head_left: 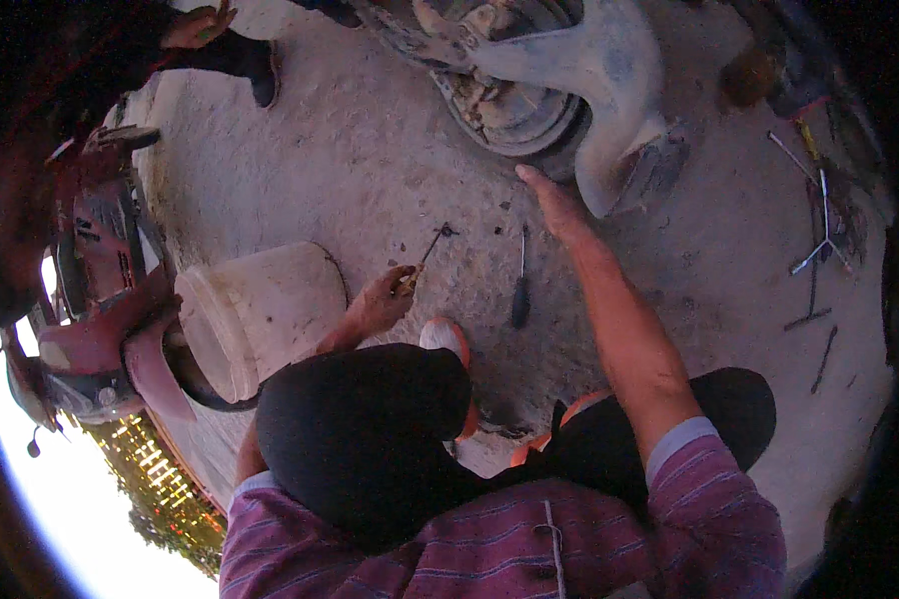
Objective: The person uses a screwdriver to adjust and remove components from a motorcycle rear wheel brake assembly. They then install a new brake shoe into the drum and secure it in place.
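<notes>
Head cam: L hand [382,302] grips tool [423,264], R hand [557,207] hold unclear, bucket [285,309] contents hidden.

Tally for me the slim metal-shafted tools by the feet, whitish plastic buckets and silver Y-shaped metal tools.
Slim tools: 2 (yellowish-handled one in left hand; dark-handled one on ground)
Whitish plastic bucket: 1
Silver Y-shaped metal tool: 1
Total: 4

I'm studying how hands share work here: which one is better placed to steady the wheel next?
Probably the right hand: it is at the lower edge of the wheel, with no tool visible in it. The left hand grips a thin tool, farther from the wheel.
</notes>
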`<action>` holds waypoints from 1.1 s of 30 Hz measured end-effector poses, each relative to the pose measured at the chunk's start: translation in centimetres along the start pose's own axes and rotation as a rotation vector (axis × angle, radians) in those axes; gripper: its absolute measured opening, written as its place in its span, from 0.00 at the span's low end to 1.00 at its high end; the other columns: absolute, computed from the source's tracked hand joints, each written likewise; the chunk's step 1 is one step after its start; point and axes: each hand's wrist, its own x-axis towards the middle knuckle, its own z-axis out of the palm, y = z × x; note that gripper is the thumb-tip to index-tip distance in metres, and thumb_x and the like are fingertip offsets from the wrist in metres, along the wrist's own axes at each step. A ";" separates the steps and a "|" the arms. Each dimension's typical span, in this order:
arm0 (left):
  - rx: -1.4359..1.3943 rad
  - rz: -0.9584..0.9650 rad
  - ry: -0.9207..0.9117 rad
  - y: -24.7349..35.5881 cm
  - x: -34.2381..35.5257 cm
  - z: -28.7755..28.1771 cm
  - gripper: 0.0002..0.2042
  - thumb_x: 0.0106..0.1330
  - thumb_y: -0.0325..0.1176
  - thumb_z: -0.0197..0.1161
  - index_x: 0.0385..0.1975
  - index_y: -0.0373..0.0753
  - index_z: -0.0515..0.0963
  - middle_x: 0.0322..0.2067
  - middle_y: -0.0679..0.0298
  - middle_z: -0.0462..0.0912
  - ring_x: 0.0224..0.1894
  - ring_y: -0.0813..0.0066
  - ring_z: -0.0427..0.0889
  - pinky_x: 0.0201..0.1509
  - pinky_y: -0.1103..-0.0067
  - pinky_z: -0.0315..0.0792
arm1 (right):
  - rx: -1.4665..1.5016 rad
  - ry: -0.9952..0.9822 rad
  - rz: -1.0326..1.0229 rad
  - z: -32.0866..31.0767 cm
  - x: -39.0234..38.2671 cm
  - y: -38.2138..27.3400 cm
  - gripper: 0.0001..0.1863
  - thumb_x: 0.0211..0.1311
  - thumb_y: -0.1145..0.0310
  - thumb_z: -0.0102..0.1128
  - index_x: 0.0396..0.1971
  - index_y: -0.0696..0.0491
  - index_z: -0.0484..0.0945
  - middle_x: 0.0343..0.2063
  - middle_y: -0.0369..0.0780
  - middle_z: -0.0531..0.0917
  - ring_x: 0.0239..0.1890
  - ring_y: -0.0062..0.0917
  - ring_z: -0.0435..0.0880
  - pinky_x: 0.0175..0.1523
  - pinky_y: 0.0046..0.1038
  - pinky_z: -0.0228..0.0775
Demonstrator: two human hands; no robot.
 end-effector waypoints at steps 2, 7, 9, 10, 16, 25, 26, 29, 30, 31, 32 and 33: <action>-0.030 0.110 0.150 0.5 -0.5 0.9 0.25 0.68 0.33 0.60 0.65 0.35 0.73 0.51 0.47 0.81 0.55 0.55 0.82 0.61 0.66 0.73 | 0.079 -0.015 -0.005 0.3 -0.2 0.3 0.44 0.54 0.55 0.79 0.67 0.61 0.71 0.66 0.41 0.74 0.65 0.30 0.72 0.73 0.32 0.60; -0.168 0.355 0.225 4.1 0.4 -0.5 0.25 0.67 0.27 0.65 0.64 0.34 0.73 0.52 0.52 0.78 0.55 0.58 0.80 0.61 0.72 0.71 | -0.117 0.227 -0.130 0.9 -0.2 0.7 0.49 0.50 0.54 0.81 0.68 0.63 0.68 0.64 0.43 0.75 0.65 0.31 0.72 0.73 0.33 0.61; -0.026 0.442 0.225 5.5 1.8 -1.1 0.24 0.66 0.27 0.65 0.63 0.34 0.73 0.51 0.53 0.79 0.54 0.60 0.81 0.60 0.72 0.72 | -0.183 0.227 -0.032 0.6 0.0 0.7 0.52 0.48 0.54 0.82 0.69 0.64 0.65 0.64 0.44 0.75 0.65 0.32 0.72 0.73 0.34 0.62; 0.036 0.560 0.246 6.2 2.8 -1.4 0.24 0.66 0.27 0.66 0.63 0.34 0.74 0.50 0.53 0.79 0.53 0.60 0.81 0.60 0.73 0.72 | -0.196 0.203 -0.110 0.4 0.0 0.7 0.53 0.48 0.54 0.83 0.69 0.64 0.65 0.64 0.45 0.75 0.65 0.33 0.73 0.73 0.34 0.62; -0.016 0.609 0.267 7.2 6.3 -1.2 0.22 0.68 0.26 0.65 0.62 0.35 0.76 0.50 0.57 0.79 0.52 0.64 0.81 0.59 0.72 0.73 | -0.225 0.255 -0.085 1.0 -0.8 0.3 0.49 0.51 0.51 0.80 0.67 0.64 0.68 0.64 0.43 0.75 0.65 0.33 0.73 0.73 0.34 0.62; -0.279 0.553 0.207 8.3 7.0 -4.5 0.22 0.64 0.22 0.66 0.60 0.35 0.76 0.53 0.59 0.83 0.55 0.72 0.81 0.64 0.73 0.72 | -0.298 0.126 0.195 0.9 0.0 1.3 0.56 0.48 0.36 0.75 0.68 0.63 0.68 0.68 0.49 0.72 0.70 0.39 0.69 0.76 0.38 0.57; -0.270 0.533 0.251 8.3 6.7 -5.2 0.21 0.64 0.22 0.66 0.58 0.34 0.76 0.52 0.58 0.83 0.55 0.71 0.81 0.64 0.73 0.72 | -0.288 0.188 0.081 1.0 0.0 1.4 0.54 0.49 0.37 0.75 0.67 0.63 0.70 0.67 0.48 0.73 0.68 0.38 0.70 0.74 0.38 0.59; -0.335 0.458 0.260 8.6 6.5 -5.0 0.20 0.63 0.21 0.66 0.55 0.34 0.76 0.52 0.57 0.82 0.55 0.69 0.81 0.63 0.73 0.72 | -0.300 0.270 -0.099 1.6 -0.1 0.6 0.44 0.54 0.41 0.74 0.60 0.62 0.77 0.62 0.44 0.77 0.62 0.32 0.75 0.69 0.34 0.67; -0.320 0.528 0.290 8.3 6.4 -4.6 0.20 0.62 0.21 0.66 0.55 0.34 0.77 0.52 0.56 0.82 0.55 0.68 0.81 0.63 0.73 0.73 | -0.285 0.227 -0.034 1.6 -0.5 0.0 0.44 0.52 0.41 0.75 0.59 0.62 0.78 0.61 0.44 0.78 0.61 0.31 0.76 0.68 0.34 0.67; -0.308 0.600 0.318 8.2 6.4 -3.8 0.19 0.62 0.21 0.66 0.54 0.34 0.77 0.52 0.56 0.81 0.55 0.67 0.81 0.62 0.73 0.73 | -0.273 0.185 0.029 1.4 -1.2 -0.8 0.44 0.50 0.41 0.77 0.58 0.62 0.79 0.59 0.44 0.79 0.60 0.31 0.77 0.67 0.33 0.68; -0.307 0.628 0.343 7.8 6.7 -3.3 0.19 0.61 0.21 0.66 0.54 0.34 0.77 0.52 0.56 0.81 0.55 0.66 0.81 0.62 0.73 0.73 | -0.237 0.126 0.033 1.3 -1.8 -1.6 0.45 0.49 0.41 0.77 0.58 0.62 0.79 0.58 0.44 0.81 0.59 0.30 0.78 0.67 0.32 0.68; -0.261 0.674 0.392 7.9 6.8 -2.2 0.18 0.61 0.21 0.67 0.52 0.33 0.78 0.52 0.55 0.80 0.55 0.63 0.81 0.62 0.72 0.74 | -0.169 0.088 0.057 1.3 -2.5 -2.4 0.45 0.48 0.40 0.78 0.57 0.63 0.80 0.56 0.45 0.82 0.57 0.29 0.79 0.66 0.30 0.68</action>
